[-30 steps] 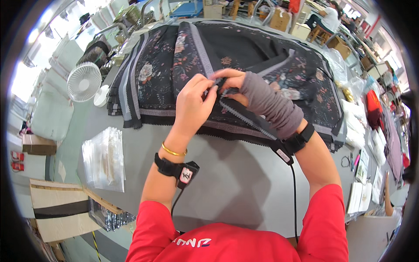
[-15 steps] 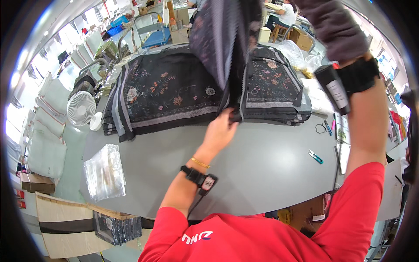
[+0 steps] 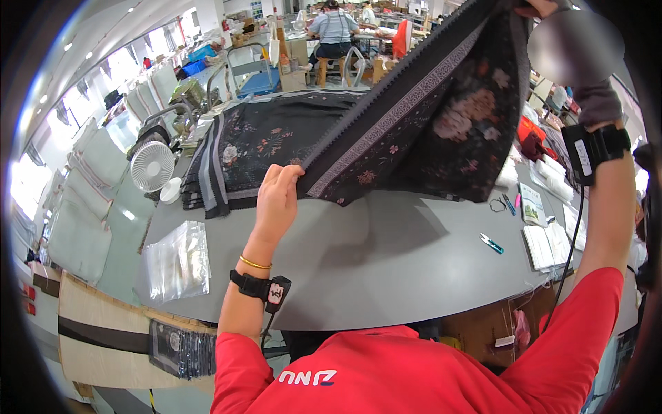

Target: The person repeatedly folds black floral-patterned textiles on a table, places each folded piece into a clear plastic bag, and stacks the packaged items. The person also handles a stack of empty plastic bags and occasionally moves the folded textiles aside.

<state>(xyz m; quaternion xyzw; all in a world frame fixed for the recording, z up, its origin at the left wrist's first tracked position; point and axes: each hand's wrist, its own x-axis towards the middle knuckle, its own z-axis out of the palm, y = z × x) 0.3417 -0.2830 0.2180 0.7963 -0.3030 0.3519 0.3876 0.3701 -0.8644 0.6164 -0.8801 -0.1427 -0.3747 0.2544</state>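
Note:
A black floral scarf (image 3: 414, 131) with a grey patterned border is stretched up slantwise between my hands. My left hand (image 3: 278, 193) is closed on its lower left corner, just above the table. High at the upper right, my right hand (image 3: 538, 8) is closed on the opposite end, partly cut off by the picture's top edge. Below and behind it lies a stack of similar black scarves (image 3: 255, 141), its right part hidden by the lifted one. A blurred patch covers part of the view beside my right wrist.
Clear plastic bags (image 3: 181, 262) lie at the grey table's (image 3: 386, 283) left. Teal thread snips (image 3: 492, 243), a booklet (image 3: 532, 205) and white packets (image 3: 545, 245) are on the right. A white fan (image 3: 153, 167) stands far left. A person (image 3: 332, 29) sits at the back.
My right hand has moved outward to the right, spreading the hanging scarf into a wide slanted sheet. My left hand has shifted left with its corner.

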